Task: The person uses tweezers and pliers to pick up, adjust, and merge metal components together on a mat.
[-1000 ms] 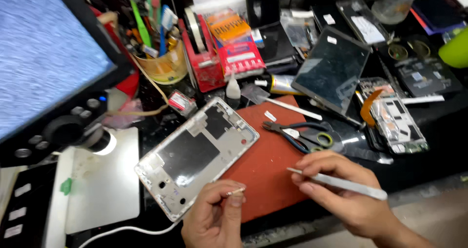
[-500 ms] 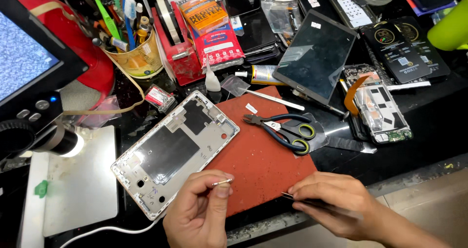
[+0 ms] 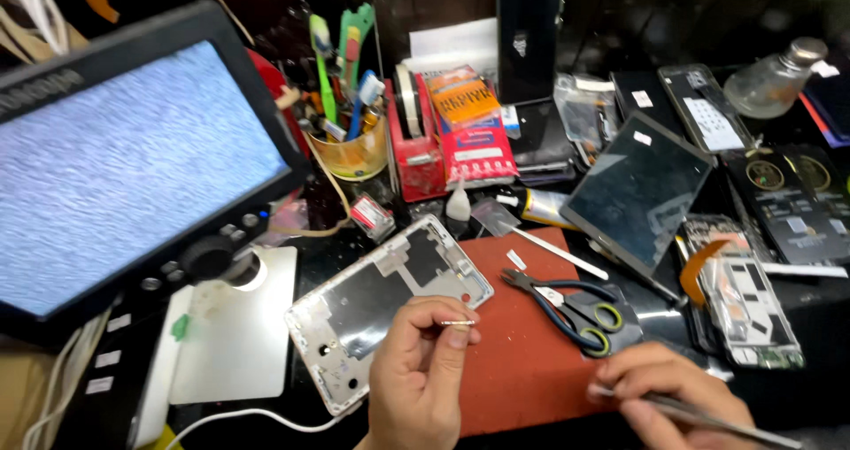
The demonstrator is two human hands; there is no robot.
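Note:
My left hand [image 3: 416, 375] pinches a tiny thin metal part [image 3: 459, 323] between thumb and forefinger, just above the lower edge of a silver tablet frame [image 3: 381, 304]. That frame lies tilted, partly on a red work mat [image 3: 531, 353]. Low at the right, my right hand [image 3: 673, 397] grips metal tweezers [image 3: 717, 419] whose tips point left over the mat's edge.
Black-handled scissors [image 3: 567, 304] lie on the mat. A dark tablet screen [image 3: 639, 193] leans to the right, with phone parts [image 3: 748, 304] beside it. A microscope monitor [image 3: 124, 167] fills the left above a white stage [image 3: 235, 326]. A cup of tools [image 3: 354, 140] and a red tape dispenser [image 3: 416, 149] stand behind.
The view has swung back left, so the monitor fills the left side again. My left hand has risen slightly with the small part; my right hand has dropped lower right with the tweezers.

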